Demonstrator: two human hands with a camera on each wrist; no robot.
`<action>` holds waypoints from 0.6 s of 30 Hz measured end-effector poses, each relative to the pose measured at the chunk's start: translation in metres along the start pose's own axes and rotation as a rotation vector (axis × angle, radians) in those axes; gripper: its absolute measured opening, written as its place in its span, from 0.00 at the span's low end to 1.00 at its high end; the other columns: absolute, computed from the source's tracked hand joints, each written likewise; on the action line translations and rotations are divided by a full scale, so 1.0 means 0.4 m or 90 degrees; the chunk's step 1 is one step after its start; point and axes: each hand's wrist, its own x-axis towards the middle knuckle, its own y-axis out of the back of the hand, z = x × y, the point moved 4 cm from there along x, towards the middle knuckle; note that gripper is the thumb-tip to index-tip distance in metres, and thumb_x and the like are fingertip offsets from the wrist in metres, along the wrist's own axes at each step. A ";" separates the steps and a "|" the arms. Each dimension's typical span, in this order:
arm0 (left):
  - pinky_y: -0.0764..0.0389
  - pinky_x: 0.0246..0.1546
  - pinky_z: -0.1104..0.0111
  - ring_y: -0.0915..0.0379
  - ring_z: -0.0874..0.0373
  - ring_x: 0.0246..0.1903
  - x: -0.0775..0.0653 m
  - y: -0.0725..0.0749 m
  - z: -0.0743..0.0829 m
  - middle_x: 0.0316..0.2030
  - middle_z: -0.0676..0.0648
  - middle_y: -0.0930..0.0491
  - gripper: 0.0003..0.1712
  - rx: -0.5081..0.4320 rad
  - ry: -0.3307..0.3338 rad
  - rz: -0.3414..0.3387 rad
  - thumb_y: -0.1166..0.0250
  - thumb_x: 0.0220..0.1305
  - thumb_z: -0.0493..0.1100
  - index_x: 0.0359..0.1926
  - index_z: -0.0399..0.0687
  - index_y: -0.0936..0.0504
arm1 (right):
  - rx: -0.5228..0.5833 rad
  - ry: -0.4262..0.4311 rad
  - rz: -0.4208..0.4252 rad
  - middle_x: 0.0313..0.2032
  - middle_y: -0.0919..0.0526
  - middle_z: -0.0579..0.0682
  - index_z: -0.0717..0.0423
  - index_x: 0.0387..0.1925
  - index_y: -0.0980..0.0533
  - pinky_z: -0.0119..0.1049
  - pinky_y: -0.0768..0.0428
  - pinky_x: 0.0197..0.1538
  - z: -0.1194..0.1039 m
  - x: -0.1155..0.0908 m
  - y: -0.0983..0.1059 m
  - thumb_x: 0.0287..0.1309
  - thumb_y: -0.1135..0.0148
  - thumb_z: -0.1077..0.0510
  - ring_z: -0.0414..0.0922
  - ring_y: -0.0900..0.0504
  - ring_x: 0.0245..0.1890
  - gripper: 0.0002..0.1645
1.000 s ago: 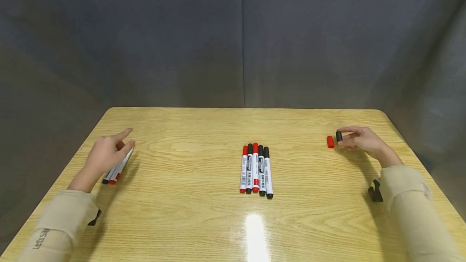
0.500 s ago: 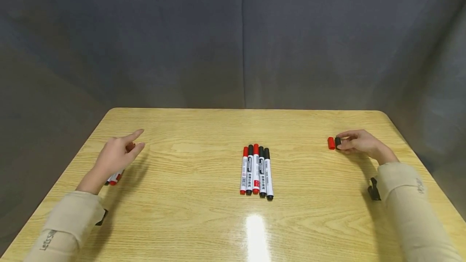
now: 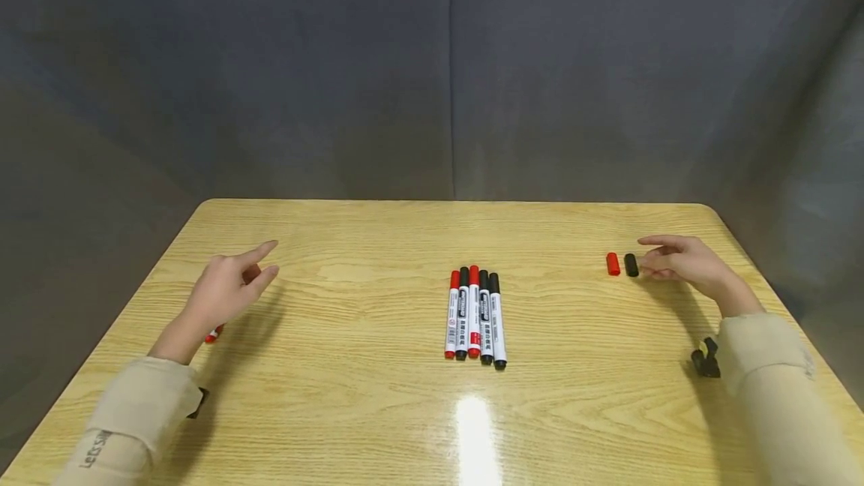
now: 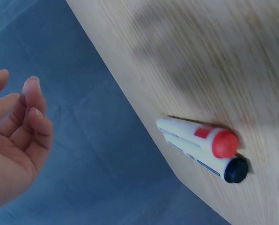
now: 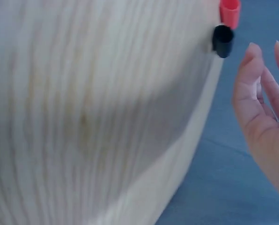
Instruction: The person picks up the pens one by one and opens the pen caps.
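My left hand (image 3: 226,291) hovers over the left part of the table with nothing in it, index finger and thumb apart. Under it lie two uncapped-looking white markers, one with a red end (image 4: 225,143) and one with a black end (image 4: 236,169); the hand mostly hides them in the head view. On the right, my right hand (image 3: 688,265) is empty too, its thumb and index finger parted. Its fingertips are just right of a black marker cap (image 3: 631,265). A red marker cap (image 3: 613,264) lies left of the black one, with a small gap between them.
Several capped markers, red and black, lie side by side in a row at mid-table, such as a red-capped marker (image 3: 475,313). The wooden table (image 3: 337,396) has rounded far corners, and a dark grey curtain (image 3: 324,81) hangs behind it.
My right hand has set the black cap down beside the red one, let go and drawn back to the right. My left hand has moved right, away from the two markers.
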 end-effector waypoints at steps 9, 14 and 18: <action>0.39 0.14 0.71 0.45 0.65 0.10 0.014 -0.022 0.035 0.13 0.55 0.32 0.25 -0.075 -0.010 -0.009 0.42 0.63 0.39 0.58 0.31 0.31 | -0.026 0.045 0.044 0.37 0.23 0.49 0.69 0.62 0.42 0.33 0.22 0.38 -0.048 -0.044 0.006 0.62 0.47 0.60 0.39 0.21 0.34 0.30; 0.35 0.14 0.70 0.38 0.65 0.11 0.020 -0.029 0.056 0.15 0.54 0.28 0.26 -0.136 -0.002 -0.006 0.42 0.63 0.39 0.59 0.31 0.32 | -0.020 0.080 0.058 0.34 0.22 0.39 0.57 0.56 0.35 0.33 0.22 0.36 -0.067 -0.064 0.006 0.62 0.45 0.58 0.37 0.21 0.33 0.22; 0.32 0.16 0.70 0.33 0.63 0.14 0.026 -0.029 0.078 0.18 0.52 0.26 0.27 -0.164 0.021 -0.020 0.42 0.63 0.40 0.61 0.34 0.33 | -0.011 0.119 0.065 0.34 0.21 0.37 0.46 0.51 0.31 0.31 0.22 0.34 -0.086 -0.079 -0.001 0.61 0.46 0.61 0.37 0.20 0.33 0.17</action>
